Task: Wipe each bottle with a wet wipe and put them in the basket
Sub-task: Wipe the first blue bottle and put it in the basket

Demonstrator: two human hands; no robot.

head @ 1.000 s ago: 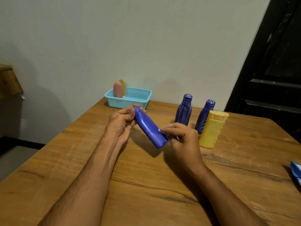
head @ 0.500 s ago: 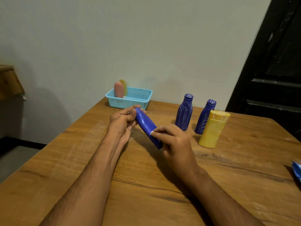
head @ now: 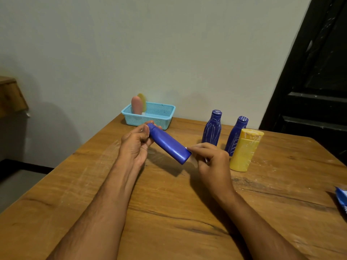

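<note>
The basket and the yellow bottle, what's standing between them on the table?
In the head view, two dark blue bottles stand upright between the basket and the yellow bottle.

A: Bottles, blue, on or over the table?
B: Three. One plain blue bottle (head: 170, 146) held off the table, and two patterned ones standing: the left patterned bottle (head: 212, 129) and the right patterned bottle (head: 237, 135).
A: Yellow?
B: One yellow bottle (head: 245, 150) standing on the table; one yellowish bottle (head: 142, 99) in the basket, mostly hidden.
A: Pink?
B: One pink bottle (head: 136, 106), in the basket too.
A: Baskets?
B: One light-blue basket (head: 159, 117).
A: Wipes?
B: One small white wipe (head: 193, 159), partly visible at the fingers. One blue packet (head: 342, 200) at the frame's edge.
A: Hands?
B: Two: left hand (head: 136, 145), right hand (head: 212, 160).
A: Tables?
B: One wooden table (head: 169, 212).
</note>
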